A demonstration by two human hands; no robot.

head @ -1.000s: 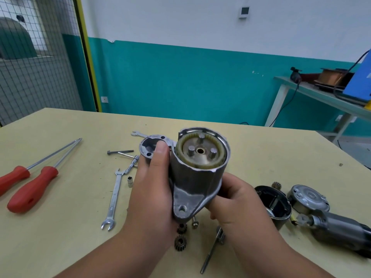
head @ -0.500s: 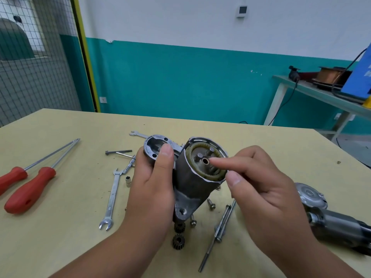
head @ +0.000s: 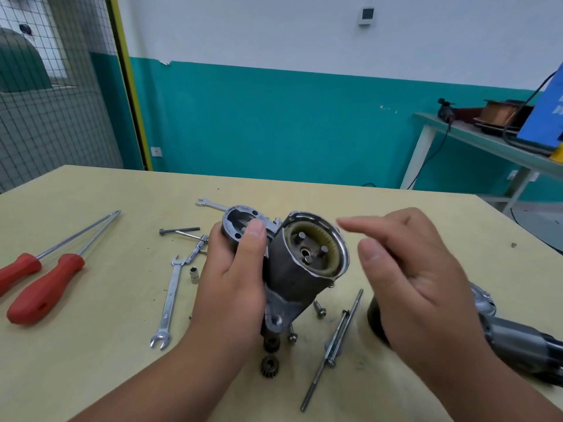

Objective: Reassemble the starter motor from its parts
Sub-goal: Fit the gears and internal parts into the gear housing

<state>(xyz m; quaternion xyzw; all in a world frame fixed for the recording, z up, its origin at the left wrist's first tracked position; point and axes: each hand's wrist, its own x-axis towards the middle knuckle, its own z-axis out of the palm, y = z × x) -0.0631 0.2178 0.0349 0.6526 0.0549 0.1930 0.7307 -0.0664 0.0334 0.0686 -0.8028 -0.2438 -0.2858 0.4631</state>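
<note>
Pale yellow tabletop [head: 91,360] fills the lower view. Nearest on it, at 6 o'clock from the held part, lie two small pinion gears [head: 268,365], one just beyond the other. At 5 o'clock, two long through bolts [head: 332,348] lie side by side, with a short screw [head: 319,309] just beyond them. The left hand [head: 231,287] grips the starter drive housing [head: 292,278] above the table, fingers wrapped round its left side and the thumb lying over the rim of the smaller bore. The housing is tilted, its open mouth facing up and right, showing a toothed ring gear [head: 332,254] around three pins. The right hand [head: 417,284] hovers at 3 o'clock from the housing, fingers loosely extended and holding nothing, clear of the metal. Behind that hand, at 4 o'clock, the grey motor body [head: 524,345] lies on the table. At 9 o'clock lie a combination wrench [head: 169,303], a small socket [head: 194,275] and two red-handled screwdrivers [head: 42,287]. At 10 o'clock lies a black bolt [head: 179,230]. Beyond the table, a side bench [head: 487,144] at 2 o'clock carries a copper wire spool [head: 499,112], and a wire mesh screen [head: 45,86] stands at 10 o'clock.
</note>
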